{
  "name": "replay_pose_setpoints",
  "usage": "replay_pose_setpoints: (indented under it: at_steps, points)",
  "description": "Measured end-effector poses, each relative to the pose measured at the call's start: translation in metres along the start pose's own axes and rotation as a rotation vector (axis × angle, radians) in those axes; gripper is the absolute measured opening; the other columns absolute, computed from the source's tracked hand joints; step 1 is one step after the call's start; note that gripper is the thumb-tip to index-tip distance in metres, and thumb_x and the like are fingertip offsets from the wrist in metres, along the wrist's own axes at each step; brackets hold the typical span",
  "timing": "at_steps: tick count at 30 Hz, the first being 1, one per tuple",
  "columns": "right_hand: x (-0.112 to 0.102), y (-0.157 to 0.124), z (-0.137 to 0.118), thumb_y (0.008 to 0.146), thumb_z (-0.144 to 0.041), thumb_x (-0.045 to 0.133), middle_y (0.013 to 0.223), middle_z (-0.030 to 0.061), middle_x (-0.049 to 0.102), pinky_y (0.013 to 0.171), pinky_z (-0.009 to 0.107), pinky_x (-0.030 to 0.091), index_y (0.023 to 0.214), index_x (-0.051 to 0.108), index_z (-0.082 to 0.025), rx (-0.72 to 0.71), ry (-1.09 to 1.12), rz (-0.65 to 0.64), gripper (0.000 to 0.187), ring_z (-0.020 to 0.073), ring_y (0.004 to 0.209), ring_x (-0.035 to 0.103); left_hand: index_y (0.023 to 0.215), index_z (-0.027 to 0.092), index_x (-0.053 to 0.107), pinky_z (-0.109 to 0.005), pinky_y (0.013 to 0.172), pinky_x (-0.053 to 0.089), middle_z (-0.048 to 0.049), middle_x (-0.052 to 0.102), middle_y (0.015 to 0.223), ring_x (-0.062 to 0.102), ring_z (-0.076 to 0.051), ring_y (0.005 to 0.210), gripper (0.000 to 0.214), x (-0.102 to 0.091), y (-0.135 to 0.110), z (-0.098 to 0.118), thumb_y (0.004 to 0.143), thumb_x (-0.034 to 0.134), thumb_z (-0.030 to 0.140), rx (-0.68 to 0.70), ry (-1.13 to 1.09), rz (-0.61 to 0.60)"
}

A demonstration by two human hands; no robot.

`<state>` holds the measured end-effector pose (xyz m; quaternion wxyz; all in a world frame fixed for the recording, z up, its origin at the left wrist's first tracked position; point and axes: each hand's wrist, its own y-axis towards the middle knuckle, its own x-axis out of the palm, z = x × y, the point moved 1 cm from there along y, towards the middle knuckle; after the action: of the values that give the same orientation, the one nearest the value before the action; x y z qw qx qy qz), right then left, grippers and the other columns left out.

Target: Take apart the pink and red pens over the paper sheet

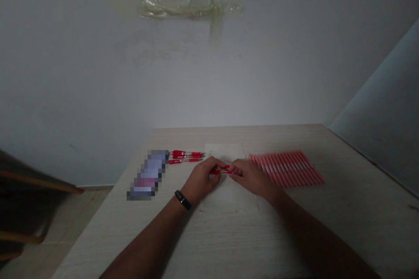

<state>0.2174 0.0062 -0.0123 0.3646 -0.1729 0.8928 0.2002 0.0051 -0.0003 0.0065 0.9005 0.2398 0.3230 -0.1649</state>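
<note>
Above a pale sheet (222, 149) on the table, my left hand (206, 176) and my right hand (252, 177) are close together. Their fingers are closed on opposite ends of a red pen (225, 172) with a clear middle. Another red piece shows just behind it between the fingertips, too small to make out. Several red pens (186, 155) with dark tips lie beyond my left hand. Right of my right hand, a neat row of slim red pens or sticks (286, 168) lies side by side. My fingers hide both ends of the held pen.
A blurred-out phone-like slab (149, 174) lies at the table's left side. The wooden table (209, 244) meets a wall (209, 87) at the back, with clear tape (180, 10) stuck on it. Dark furniture with wooden bars (42, 178) stands on the floor at the left.
</note>
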Motion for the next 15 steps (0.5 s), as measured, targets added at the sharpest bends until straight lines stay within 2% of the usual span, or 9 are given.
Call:
replay_pose_setpoints:
  at_steps: [10, 12, 15]
  points:
    - [-0.023, 0.0, 0.003, 0.088, -0.02, 0.064, 0.084, 0.0035, 0.066, 0.068, 0.029, 0.044, 0.089, 0.07, -0.021, 0.001, -0.047, 0.047, 0.006, 0.0175, 0.076, 0.06, 0.102, 0.019, 0.066, -0.028, 0.073, 0.047, -0.0032, 0.065, 0.091, 0.06, -0.017, 0.082, 0.031, -0.003, 0.001, 0.002, 0.075, 0.061, 0.005, -0.061, 0.027, 0.039]
    - [-0.025, -0.003, 0.004, 0.089, -0.022, 0.063, 0.083, 0.0033, 0.065, 0.062, 0.027, 0.044, 0.089, 0.07, -0.022, 0.019, 0.001, 0.058, 0.007, 0.0158, 0.069, 0.06, 0.103, 0.019, 0.065, -0.028, 0.072, 0.046, -0.003, 0.066, 0.09, 0.059, -0.017, 0.081, 0.03, -0.003, 0.001, 0.001, 0.076, 0.062, 0.006, -0.069, 0.037, 0.041]
    - [-0.025, -0.006, 0.011, 0.091, -0.03, 0.06, 0.081, 0.0022, 0.065, 0.047, 0.025, 0.038, 0.095, 0.069, -0.023, 0.109, 0.062, 0.037, 0.012, 0.01, 0.047, 0.054, 0.105, 0.019, 0.066, -0.028, 0.071, 0.046, -0.0029, 0.066, 0.088, 0.059, -0.017, 0.078, 0.03, -0.003, 0.001, -0.001, 0.077, 0.064, 0.008, -0.079, 0.056, 0.062]
